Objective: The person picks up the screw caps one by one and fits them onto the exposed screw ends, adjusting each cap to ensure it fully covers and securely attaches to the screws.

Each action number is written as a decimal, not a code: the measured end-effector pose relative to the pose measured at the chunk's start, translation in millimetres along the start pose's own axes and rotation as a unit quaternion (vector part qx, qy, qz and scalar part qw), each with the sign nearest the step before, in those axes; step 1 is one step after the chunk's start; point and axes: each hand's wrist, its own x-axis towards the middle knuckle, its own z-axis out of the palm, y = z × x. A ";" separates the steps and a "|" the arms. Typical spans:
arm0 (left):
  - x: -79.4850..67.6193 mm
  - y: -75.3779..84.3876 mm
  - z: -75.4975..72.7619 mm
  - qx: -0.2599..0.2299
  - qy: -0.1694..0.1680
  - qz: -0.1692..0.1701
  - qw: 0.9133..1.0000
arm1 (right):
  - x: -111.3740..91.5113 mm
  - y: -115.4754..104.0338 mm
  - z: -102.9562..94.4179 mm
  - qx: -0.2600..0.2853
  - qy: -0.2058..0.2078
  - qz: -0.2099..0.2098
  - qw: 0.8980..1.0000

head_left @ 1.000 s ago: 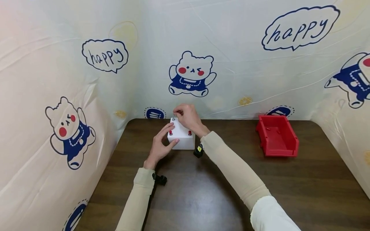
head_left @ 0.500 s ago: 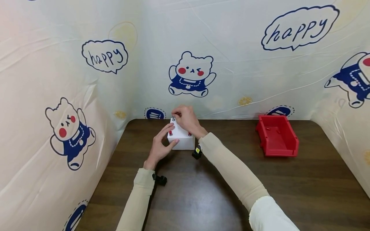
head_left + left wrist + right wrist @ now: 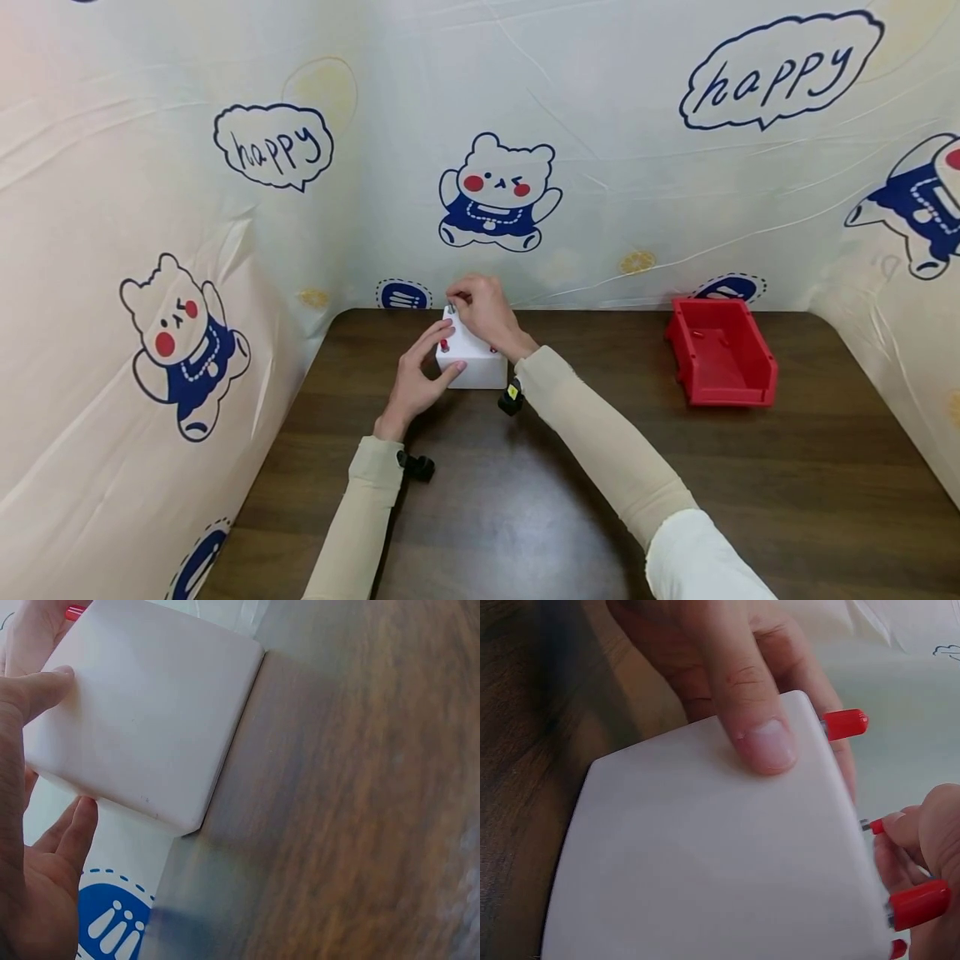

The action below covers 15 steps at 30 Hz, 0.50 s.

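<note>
A white box (image 3: 478, 372) with red-capped metal posts on its top stands at the far side of the table. My left hand (image 3: 412, 385) holds its left side, the thumb (image 3: 769, 746) flat on the front face and the other fingers around the side. Above the far end of the box top, my right hand (image 3: 486, 312) pinches a small red cap (image 3: 877, 826) on a metal post. Two larger red caps, a nearer cap (image 3: 921, 904) and a cap (image 3: 846, 724) beside my left hand, sit on other posts. My right wrist partly covers the right-hand cap in the head view.
A red open bin (image 3: 723, 358) stands at the right, with small red pieces (image 3: 699, 334) inside. The brown wooden table (image 3: 525, 508) meets a printed cloth (image 3: 600, 167) at its far edge. More cloth hangs at both sides.
My right hand has shifted slightly left, and its wrist covers more of the right-hand cap. My left hand and the box have stayed in place.
</note>
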 end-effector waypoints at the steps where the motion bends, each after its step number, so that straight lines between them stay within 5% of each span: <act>1: 0.1 0.3 0.1 0.000 0.000 0.000 1.000 | -0.4 0.5 0.4 0.001 0.002 -0.002 1.000; 15: 0.2 -1.1 -0.2 0.000 -0.001 -0.005 1.000 | -1.9 4.6 5.9 0.003 0.019 -0.025 1.000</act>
